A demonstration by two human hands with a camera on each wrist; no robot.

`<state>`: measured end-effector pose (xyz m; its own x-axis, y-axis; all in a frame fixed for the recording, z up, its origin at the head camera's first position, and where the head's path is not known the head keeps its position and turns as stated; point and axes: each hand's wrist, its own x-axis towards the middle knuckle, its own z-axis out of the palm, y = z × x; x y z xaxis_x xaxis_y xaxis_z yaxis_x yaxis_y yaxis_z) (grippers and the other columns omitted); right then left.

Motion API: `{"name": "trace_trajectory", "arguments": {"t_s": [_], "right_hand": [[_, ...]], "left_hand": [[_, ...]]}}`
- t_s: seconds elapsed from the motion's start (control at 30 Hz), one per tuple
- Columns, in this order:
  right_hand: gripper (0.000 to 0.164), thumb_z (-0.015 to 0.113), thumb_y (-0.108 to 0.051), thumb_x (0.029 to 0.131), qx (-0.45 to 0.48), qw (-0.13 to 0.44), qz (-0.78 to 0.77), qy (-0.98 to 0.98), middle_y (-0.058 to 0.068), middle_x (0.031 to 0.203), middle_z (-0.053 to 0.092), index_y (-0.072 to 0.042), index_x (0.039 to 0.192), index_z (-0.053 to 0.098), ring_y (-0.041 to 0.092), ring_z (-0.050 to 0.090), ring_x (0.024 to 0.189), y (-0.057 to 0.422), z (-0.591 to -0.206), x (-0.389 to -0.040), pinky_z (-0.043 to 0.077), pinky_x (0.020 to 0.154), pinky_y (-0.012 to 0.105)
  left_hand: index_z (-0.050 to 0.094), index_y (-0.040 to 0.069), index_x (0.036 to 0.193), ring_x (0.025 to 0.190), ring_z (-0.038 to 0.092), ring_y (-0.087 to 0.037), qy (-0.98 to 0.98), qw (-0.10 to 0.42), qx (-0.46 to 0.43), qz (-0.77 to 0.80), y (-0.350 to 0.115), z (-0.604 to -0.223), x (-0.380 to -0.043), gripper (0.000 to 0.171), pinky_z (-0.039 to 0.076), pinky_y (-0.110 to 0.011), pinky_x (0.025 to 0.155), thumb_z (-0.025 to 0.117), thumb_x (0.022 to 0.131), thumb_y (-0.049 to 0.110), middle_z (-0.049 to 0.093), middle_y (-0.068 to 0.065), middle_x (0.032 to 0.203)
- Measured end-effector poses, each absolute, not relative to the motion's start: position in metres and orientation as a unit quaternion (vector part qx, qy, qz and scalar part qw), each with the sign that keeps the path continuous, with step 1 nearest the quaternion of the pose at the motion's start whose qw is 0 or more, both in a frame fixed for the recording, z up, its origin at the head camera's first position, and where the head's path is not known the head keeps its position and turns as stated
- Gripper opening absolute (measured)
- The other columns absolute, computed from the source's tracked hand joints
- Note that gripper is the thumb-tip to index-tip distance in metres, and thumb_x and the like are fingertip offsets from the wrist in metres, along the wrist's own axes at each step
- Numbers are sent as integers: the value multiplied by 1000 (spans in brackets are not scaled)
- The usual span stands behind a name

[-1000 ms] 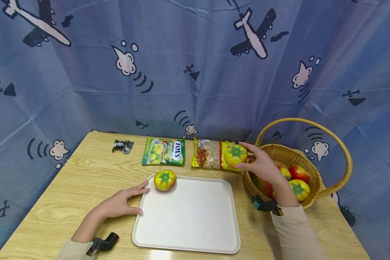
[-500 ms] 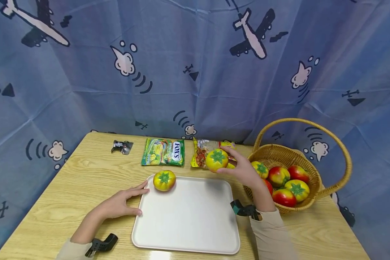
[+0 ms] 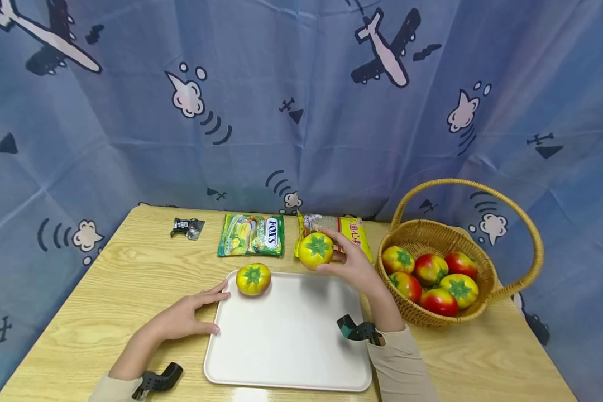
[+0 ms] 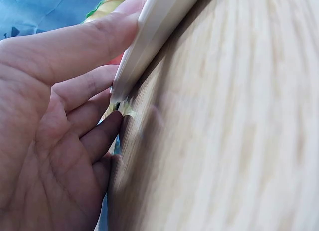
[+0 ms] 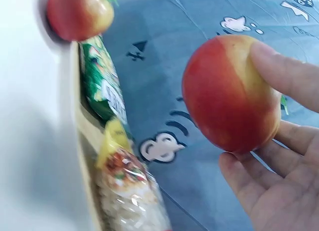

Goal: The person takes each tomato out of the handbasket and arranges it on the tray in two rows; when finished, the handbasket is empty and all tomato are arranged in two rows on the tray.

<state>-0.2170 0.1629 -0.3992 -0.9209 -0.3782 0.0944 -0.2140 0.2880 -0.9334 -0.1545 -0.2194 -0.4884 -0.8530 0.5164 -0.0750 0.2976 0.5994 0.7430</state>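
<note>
ok the right hand (image 3: 354,271) is further from the basket (image 3: 424,240) now, grip snug round a yellow-red fruit (image 3: 315,251) by the tray's (image 3: 286,340) far edge, so not set down yet, left hand (image 3: 183,318) relaxed

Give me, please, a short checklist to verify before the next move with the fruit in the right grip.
1. Is the held fruit secure in the right grip? Ok: pinched between thumb and fingers.
2. Is it raised off the tray? Ok: the right wrist view shows a gap, with backdrop visible.
3. Is it over the tray? Cannot tell: the head view shows it by the far rim, height unclear.
4. Is there room? Ok: only the other fruit sits there, in the far left corner.
5. Is the left grip at the tray? Ok: at the left rim.
</note>
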Motion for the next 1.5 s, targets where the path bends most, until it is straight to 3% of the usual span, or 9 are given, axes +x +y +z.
{"name": "trace_trajectory", "arguments": {"t_s": [0.27, 0.53, 0.77, 1.03, 1.5], "right_hand": [[77, 78, -15, 78, -193, 87, -535, 818, 13, 148, 39, -12, 144, 40, 33, 43, 132, 138, -418, -217, 38, 109, 45], [77, 77, -12, 78, -193, 135, -531, 814, 17, 147, 38, -5, 144, 38, 37, 47, 127, 129, -442, -219, 40, 107, 46], [78, 77, -19, 79, -199, 159, -487, 836, 17, 147, 39, -5, 145, 37, 37, 46, 129, 125, -449, -216, 40, 107, 45], [76, 77, -19, 79, -220, 157, -463, 844, 12, 146, 42, -8, 144, 39, 29, 43, 133, 120, -453, -216, 37, 111, 42], [84, 76, -29, 80, -221, 173, -431, 857, 15, 150, 37, -8, 148, 31, 31, 38, 137, 119, -454, -214, 31, 114, 44]], "left_hand": [[45, 20, 143, 141, 23, -41, 884, 144, 230, 379, -220, -487, -156, 78, 25, -63, 109, 70, 76, 52, 24, -3, 157], [45, 19, 143, 140, 22, -45, 884, 145, 229, 381, -219, -488, -155, 78, 22, -65, 109, 70, 77, 51, 24, -4, 157], [45, 18, 143, 140, 20, -46, 882, 151, 225, 386, -218, -486, -154, 78, 19, -66, 110, 71, 77, 50, 23, -4, 157], [44, 16, 143, 141, 21, -43, 880, 153, 229, 387, -219, -484, -155, 79, 22, -64, 110, 71, 77, 50, 23, -5, 157], [45, 16, 143, 141, 22, -41, 879, 152, 231, 388, -219, -484, -156, 79, 24, -63, 109, 70, 77, 50, 23, -5, 157]]}}
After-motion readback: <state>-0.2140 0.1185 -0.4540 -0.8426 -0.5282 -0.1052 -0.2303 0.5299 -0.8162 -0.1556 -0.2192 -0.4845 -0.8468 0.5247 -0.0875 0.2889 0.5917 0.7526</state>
